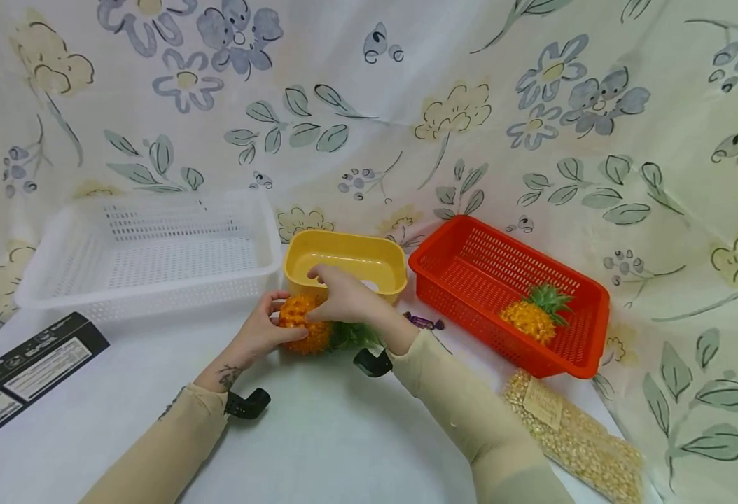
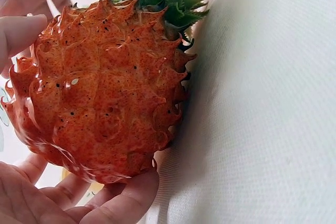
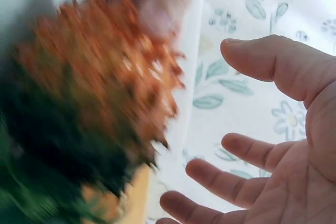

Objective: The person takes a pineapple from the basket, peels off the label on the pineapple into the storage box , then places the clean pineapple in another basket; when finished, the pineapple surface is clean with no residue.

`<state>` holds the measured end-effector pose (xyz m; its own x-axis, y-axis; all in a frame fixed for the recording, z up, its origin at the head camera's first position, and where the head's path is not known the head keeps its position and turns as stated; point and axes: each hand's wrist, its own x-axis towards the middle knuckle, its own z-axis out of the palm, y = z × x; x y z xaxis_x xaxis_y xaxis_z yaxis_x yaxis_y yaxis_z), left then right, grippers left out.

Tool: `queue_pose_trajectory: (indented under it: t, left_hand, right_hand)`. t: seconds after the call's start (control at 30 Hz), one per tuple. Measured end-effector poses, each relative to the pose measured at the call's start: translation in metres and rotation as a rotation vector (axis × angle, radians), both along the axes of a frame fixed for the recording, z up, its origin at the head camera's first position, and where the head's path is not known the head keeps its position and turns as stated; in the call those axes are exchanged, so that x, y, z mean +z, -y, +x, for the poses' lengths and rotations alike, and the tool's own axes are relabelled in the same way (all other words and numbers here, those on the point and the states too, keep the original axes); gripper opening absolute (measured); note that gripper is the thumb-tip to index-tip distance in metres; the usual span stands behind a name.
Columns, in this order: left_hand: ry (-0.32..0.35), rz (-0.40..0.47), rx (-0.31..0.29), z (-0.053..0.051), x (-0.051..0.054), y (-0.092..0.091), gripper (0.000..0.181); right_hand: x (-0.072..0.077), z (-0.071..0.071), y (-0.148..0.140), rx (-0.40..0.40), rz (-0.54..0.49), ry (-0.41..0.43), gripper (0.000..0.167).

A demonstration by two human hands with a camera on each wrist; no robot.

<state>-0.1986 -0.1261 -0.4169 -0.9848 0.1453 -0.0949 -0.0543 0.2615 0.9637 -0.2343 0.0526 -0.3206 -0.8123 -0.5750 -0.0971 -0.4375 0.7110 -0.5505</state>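
A small orange pineapple (image 1: 296, 312) with a green crown lies on the white table, its leaves pointing right in the head view. My left hand (image 1: 260, 329) grips its base end, thumb and fingers on opposite sides, and the spiky skin (image 2: 105, 87) fills the left wrist view. Above the fruit, my right hand (image 1: 350, 301) has its thumb and fingers spread. In the right wrist view those fingers (image 3: 236, 184) hold nothing and stand apart from the blurred pineapple (image 3: 105, 77).
Behind the hands stands a yellow bin (image 1: 394, 269), with a white basket (image 1: 155, 301) to its left. A red basket (image 1: 457, 301) at right holds another pineapple (image 1: 529, 320). Nearby lie a purple-wrapped candy (image 1: 424, 322), a bag of corn kernels (image 1: 577, 441) and a black box (image 1: 35, 371).
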Motion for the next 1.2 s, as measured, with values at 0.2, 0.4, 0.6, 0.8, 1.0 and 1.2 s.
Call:
queue_pose_trajectory:
  t: [0.2,0.4,0.6,0.8,1.0,1.2]
  left_hand:
    - [-0.001,-0.007,-0.007,0.000,-0.001,0.000,0.079]
    - [0.009,-0.022,-0.015,-0.002,-0.003,0.002,0.080]
    - [0.024,-0.023,-0.010,-0.003,-0.003,0.001,0.079]
    - [0.044,-0.004,-0.025,0.000,0.000,0.005,0.079]
    - [0.061,0.037,-0.007,0.001,0.008,0.016,0.082]
    - [0.034,0.075,0.079,0.006,0.017,0.028,0.076]
  right_hand:
    - [-0.014,0.013,0.002,0.028,0.032,-0.028,0.078]
    - [-0.023,0.017,0.007,0.005,0.145,-0.099,0.084]
    - [-0.035,0.015,0.012,-0.003,0.248,-0.179,0.092]
    - [-0.042,0.017,0.018,-0.024,0.256,-0.209,0.093]
    - [-0.045,0.022,0.023,-0.053,0.302,-0.253,0.089]
    - [-0.046,0.024,0.024,-0.065,0.300,-0.237,0.082]
